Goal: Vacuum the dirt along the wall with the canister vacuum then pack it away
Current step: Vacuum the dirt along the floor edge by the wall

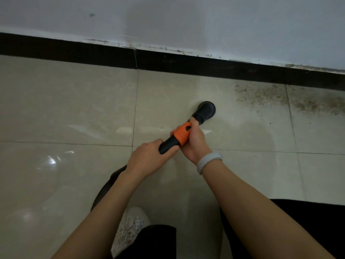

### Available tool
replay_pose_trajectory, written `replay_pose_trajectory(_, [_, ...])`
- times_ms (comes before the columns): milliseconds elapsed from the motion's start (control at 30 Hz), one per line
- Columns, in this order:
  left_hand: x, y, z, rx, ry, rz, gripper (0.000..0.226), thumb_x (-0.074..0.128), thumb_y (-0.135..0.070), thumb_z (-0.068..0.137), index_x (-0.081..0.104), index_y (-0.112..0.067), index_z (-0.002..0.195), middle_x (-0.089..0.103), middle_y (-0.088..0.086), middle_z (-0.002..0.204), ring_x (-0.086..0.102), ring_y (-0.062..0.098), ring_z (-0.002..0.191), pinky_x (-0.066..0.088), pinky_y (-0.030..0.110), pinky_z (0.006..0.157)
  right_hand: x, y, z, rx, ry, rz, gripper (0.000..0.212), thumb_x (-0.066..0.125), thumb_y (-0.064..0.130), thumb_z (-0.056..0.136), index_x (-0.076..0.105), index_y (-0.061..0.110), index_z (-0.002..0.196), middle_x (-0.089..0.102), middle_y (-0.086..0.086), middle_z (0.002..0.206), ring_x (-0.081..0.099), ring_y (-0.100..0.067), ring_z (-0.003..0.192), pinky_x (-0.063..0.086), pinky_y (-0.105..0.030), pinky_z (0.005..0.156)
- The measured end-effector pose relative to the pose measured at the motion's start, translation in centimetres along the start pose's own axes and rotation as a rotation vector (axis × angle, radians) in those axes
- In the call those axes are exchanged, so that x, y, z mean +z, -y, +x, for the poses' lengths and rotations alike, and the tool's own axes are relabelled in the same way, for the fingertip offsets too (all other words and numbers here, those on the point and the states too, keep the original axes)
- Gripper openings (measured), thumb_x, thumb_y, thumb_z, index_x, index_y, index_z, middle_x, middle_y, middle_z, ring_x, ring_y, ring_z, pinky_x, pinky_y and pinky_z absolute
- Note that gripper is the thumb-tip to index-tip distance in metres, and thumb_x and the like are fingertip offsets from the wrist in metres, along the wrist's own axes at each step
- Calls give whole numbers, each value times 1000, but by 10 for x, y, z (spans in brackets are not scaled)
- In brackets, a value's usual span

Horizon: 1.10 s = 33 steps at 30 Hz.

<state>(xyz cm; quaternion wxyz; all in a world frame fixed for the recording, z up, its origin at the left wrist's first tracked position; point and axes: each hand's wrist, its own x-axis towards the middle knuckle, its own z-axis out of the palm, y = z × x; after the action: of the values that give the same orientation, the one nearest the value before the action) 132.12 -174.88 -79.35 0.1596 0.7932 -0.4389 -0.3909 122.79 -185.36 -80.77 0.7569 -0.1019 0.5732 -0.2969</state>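
Dirt lay speckled along the baseboard, well right of the nozzle. Sweeping rightward, mouth low to the tile, looked the best approach. Left hand wrapped the black tube; right hand gripped the orange collar.

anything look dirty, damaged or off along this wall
Yes. A patch of dirt lies on the floor tiles against the dark baseboard, to the right of the vacuum nozzle, not yet reached. The white wall looks chipped and stained just above the baseboard. Nothing else stands out.
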Motion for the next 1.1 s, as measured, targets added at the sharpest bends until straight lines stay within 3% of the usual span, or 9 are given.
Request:
replay_pose_trajectory(100, [-9,31,-28,-136,-39,-64,53,41,-76,73,51,-25,71,63,-2,66,63,21,63,51,33,62,22,-39,-13,75,72,-78,25,50,29,95,43,9,81,49,-6,51,52,-19,41,52,-29,50])
replay_pose_trajectory(167, [-14,47,-46,-192,-86,-139,50,46,-72,75,55,-23,74,65,1,64,64,20,58,54,37,63,34,-62,-23,128,121,-133,25,50,27,95,43,8,81,47,-8,55,52,-19,40,52,-29,47])
replay_pose_trajectory(267, [-19,67,-69,-244,-142,-322,38,57,-58,81,57,-22,71,62,1,54,59,11,42,51,31,49,46,-86,-37,190,216,-254,21,50,23,95,44,7,83,50,-10,60,56,-21,46,54,-33,52])
replay_pose_trajectory(400, [-20,89,-95,-274,-171,-405,34,59,-46,84,57,-15,71,58,0,46,55,11,38,45,21,41,61,-93,-39,188,185,-422,20,56,26,94,49,9,85,56,-10,71,58,-23,61,53,-43,72])
replay_pose_trajectory(633, [-21,105,-117,-301,-170,-429,33,58,-43,87,57,-13,74,56,2,49,52,9,37,42,17,39,75,-108,-42,230,168,-455,24,53,33,95,45,13,85,51,-9,69,53,-21,54,52,-35,59])
replay_pose_trajectory(867, [-19,94,-99,-199,-26,-377,37,57,-55,81,56,-19,71,55,-3,49,52,5,38,40,17,41,41,-87,-36,153,82,-320,26,54,33,95,45,9,86,52,-9,66,55,-19,50,52,-34,55])
replay_pose_trajectory(1100, [-1,22,-28,23,158,-110,45,50,-70,76,53,-26,70,58,-6,58,54,6,38,45,23,48,-14,-8,-13,3,-87,-89,28,50,32,96,43,8,84,49,-7,56,51,-18,47,50,-31,52])
